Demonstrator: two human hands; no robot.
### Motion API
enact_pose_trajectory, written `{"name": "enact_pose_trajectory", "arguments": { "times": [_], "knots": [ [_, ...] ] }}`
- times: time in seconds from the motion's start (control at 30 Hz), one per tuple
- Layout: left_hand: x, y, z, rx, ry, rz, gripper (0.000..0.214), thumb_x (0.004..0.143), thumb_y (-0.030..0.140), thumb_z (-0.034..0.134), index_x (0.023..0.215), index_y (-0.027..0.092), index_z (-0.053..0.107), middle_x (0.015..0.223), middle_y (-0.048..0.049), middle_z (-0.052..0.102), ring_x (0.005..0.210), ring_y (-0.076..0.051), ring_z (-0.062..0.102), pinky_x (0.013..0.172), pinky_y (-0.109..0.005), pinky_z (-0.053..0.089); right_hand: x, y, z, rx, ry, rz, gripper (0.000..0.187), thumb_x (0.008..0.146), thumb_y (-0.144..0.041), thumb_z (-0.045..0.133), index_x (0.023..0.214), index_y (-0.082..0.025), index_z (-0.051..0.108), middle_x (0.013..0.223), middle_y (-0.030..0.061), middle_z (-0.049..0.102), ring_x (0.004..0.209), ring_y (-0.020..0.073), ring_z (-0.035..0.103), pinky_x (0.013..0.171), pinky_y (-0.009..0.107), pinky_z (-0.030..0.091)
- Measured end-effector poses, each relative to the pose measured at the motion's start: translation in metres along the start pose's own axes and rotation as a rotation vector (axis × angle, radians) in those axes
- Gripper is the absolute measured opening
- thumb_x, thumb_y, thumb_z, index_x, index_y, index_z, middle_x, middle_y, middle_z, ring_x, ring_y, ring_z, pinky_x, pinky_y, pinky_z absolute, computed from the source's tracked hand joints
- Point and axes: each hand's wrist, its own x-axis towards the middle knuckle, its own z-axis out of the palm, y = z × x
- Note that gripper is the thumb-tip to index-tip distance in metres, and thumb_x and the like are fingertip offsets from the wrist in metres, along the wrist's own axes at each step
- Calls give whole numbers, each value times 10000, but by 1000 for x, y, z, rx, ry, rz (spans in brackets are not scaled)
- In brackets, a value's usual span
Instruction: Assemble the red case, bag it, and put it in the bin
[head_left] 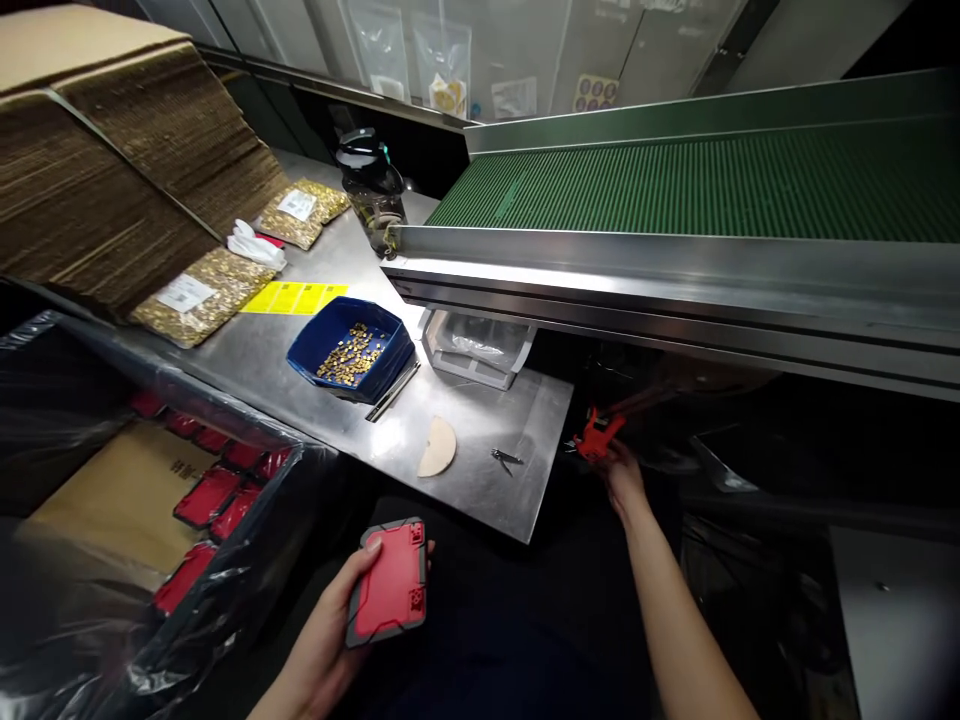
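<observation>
My left hand [341, 610] is wrapped round a red plastic case [390, 585] with dark grey edges, low in front of me. Past the table's right corner, my right hand [624, 478] grips an orange-red tool [598, 436] with a small metal tip; its exact kind is not clear. On the metal table [480, 430] nearest the hands lie a nail clipper [507, 459] and a tan half-round disc [437, 447]. Behind them stands a blue bin [315, 350] with many small brass-coloured pieces [351, 356] and a thin metal tool [393, 391] beside it.
A green conveyor belt [675, 190] with a metal side rail runs along the back right. A grey tray [472, 375] sits under it. At left are stacked cardboard [112, 170], bags of brass pieces [202, 297], and a plastic-lined box [262, 440] holding red cases. A bottle [371, 185] stands behind.
</observation>
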Motion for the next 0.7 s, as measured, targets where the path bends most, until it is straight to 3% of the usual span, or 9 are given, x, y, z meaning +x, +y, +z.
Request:
{"name": "enact_pose_trajectory", "arguments": {
  "times": [0.2,0.3,0.4,0.5,0.6,0.7],
  "knots": [
    [32,-12,72,323,-301,159,371,867,388,800,1165,197,688,1074,-92,776,881,-218,752,771,-299,621,-7,4,25,423,-36,142,344,1028,-399,614,1267,-153,626,1242,100,676,1065,229,695,905,435,607],
    [53,-18,93,451,-336,214,487,823,459,820,1198,189,667,1062,-104,767,887,-243,744,785,-336,615,-21,5,21,521,-39,196,377,993,-451,645,1216,-147,647,1192,102,707,1044,232,715,896,426,614],
    [71,-18,98,584,-260,316,535,785,574,792,1115,170,671,1012,-117,762,929,-310,735,817,-408,609,-50,6,12,531,12,237,570,836,-544,762,1235,-160,625,1075,94,737,980,263,737,841,404,623],
    [84,-15,93,731,-73,498,623,758,688,724,1113,181,651,1099,-142,739,1129,-395,669,978,-500,544,-87,7,4,470,117,236,740,763,-595,770,1339,-179,560,1025,79,729,926,272,725,831,403,601],
    [93,-16,86,847,67,640,694,789,730,623,1211,179,609,1259,-179,677,1282,-436,569,1140,-601,393,-117,11,0,384,201,220,668,808,-605,701,1328,-202,584,1001,69,717,888,252,699,838,379,568],
    [97,-18,84,1034,70,835,647,862,662,558,1269,161,580,1330,-192,629,1327,-408,548,1175,-602,375,-131,16,0,185,192,138,576,895,-587,581,1338,-219,583,977,56,711,838,228,691,795,350,564]
  ]
}}
